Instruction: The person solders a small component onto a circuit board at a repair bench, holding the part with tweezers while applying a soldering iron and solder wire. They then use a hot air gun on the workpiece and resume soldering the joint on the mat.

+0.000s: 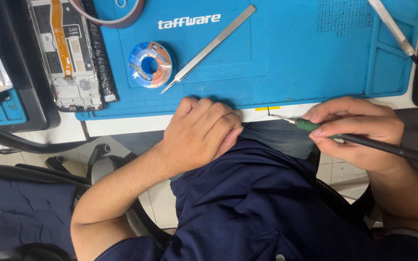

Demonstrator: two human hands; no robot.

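My left hand [200,133] rests at the white table edge [136,123], fingers curled, pinching a thin wire [257,116] that runs right along the edge. My right hand [356,128] grips a soldering iron with a green collar and black handle [364,140]. Its metal tip [276,116] touches the wire's end just below a small yellow tape strip [267,108]. What the left fingers cover is hidden.
A blue silicone work mat [291,53] covers the table. On it lie metal tweezers [209,48], a solder wick spool [150,64], a tape roll [117,17] and a second tool [393,26]. An opened phone [66,53] lies at left. A chair [30,198] stands below.
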